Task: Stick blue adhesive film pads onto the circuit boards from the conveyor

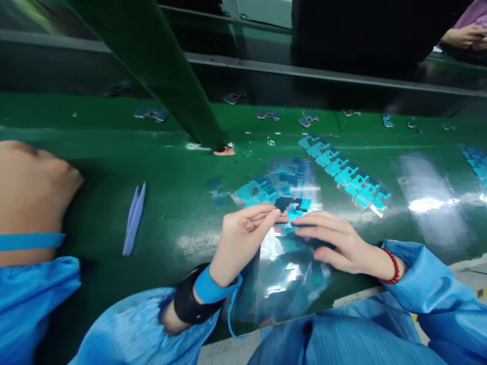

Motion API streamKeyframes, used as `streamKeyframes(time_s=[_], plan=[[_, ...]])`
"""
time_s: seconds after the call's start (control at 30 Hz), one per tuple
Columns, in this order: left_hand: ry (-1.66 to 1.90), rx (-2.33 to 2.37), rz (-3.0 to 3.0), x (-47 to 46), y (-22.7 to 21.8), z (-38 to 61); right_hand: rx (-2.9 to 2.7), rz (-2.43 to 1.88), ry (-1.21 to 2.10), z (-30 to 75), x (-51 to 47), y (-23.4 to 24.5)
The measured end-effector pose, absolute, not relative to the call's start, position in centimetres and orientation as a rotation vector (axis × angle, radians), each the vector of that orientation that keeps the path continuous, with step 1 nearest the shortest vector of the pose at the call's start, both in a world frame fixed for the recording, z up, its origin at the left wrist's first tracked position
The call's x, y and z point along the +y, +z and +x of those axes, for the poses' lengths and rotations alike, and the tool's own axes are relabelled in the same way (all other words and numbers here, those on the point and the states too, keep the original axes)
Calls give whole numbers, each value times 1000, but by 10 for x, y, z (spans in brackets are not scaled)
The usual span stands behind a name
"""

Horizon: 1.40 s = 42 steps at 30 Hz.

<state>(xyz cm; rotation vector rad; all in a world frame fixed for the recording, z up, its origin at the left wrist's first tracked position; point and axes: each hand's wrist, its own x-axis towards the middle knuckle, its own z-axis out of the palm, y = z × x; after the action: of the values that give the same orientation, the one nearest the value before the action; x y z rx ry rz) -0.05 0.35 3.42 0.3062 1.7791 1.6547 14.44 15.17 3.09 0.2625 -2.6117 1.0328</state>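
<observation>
My left hand (247, 230) is closed, thumb and fingers pinched at the edge of a small dark cut-out film piece (284, 204). A blue strap and a black band go round that wrist. My right hand (340, 241) has its fingers stretched out, their tips just right of the pinch and over the sheets; whether they touch is hard to tell. Beneath both hands lies a pile of clear plastic sheets (274, 279) carrying blue cut-out films (258, 190). Farther right is a strip of bright blue film pieces (342, 172) on clear backing.
Purple tweezers (134, 219) lie to the left on the green table (182, 203). Beyond them is another person's fist (34, 192). A green post (171, 76) slants down behind my hands. Several small dark boards (268, 115) line the far strip. Another person's hands (466, 36) show top right.
</observation>
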Motion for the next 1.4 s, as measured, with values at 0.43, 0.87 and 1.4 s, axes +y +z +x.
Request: streamKeyframes(time_s=[0.43,0.87,1.4], plan=[[1492,1787,873,-6,37,10,-2357,-210,1396,123,136,35],[1709,1721,358,0,33,0,-1410,-926,1979,124,190,38],[1836,1556,190,8,23,-11,-1654,-769,2352,113,158,27]])
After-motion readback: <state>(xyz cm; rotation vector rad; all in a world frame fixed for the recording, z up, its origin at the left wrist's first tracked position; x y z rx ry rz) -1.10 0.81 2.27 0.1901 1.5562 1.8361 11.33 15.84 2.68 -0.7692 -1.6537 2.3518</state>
